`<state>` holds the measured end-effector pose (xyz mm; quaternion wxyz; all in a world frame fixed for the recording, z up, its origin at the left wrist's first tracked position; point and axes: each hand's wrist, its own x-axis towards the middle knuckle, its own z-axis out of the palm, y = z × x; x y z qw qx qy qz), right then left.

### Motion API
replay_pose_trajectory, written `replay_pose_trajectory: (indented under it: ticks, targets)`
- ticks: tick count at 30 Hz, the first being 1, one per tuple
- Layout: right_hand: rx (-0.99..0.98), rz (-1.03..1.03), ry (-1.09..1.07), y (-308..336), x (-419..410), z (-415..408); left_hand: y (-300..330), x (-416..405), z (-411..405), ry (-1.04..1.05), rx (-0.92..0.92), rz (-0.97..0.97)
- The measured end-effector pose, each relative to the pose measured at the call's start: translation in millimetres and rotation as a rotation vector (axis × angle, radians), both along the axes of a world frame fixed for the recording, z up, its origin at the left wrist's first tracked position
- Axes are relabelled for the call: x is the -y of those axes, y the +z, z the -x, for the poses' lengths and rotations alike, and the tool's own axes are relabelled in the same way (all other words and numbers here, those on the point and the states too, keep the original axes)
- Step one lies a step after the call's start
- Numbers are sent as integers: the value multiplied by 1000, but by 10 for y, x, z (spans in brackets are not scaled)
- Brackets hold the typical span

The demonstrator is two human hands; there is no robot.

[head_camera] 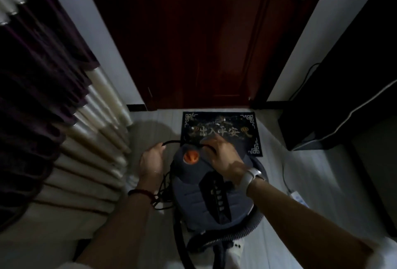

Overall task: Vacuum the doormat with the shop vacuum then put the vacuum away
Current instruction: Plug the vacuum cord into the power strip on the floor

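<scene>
On the pale floor (311, 174) before the dark red door (193, 43), the vacuum (206, 195) stands at the near edge of the doormat (221, 126), partly covering it, likely parked close so its hose (232, 239) can reach the whole mat; the left hand (150, 161) curls around a black cord (169, 142) beside the body, seemingly managing the cable; the right hand (221, 154) rests on top near the orange button (190, 157), fingers bent at the cord, though whether they pinch it I cannot tell; the room is dim, with a pleated curtain (90, 135) to the left, dark furniture (343, 96) to the right, and a power strip (297, 197) lying on the floor nearby.
</scene>
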<state>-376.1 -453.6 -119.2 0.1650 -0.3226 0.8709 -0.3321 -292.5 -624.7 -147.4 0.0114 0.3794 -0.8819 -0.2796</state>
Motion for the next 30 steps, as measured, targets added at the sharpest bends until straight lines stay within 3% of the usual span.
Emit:
replay_pose_trajectory:
  ticks: [7, 15, 23, 30]
  targets:
    - [70, 97, 85, -141, 306, 1116, -12, 277, 1128, 154, -242, -4]
    - [-152, 360, -250, 131, -397, 1827, 440, -200, 2159, -99, -413, 77]
    - [-286, 355, -606, 319, -1651, 1648, 811, -1470, 2564, -417, -519, 14]
    - [-338, 284, -779, 169, -2861, 858, 567, -2712, 1926, -609, -475, -97]
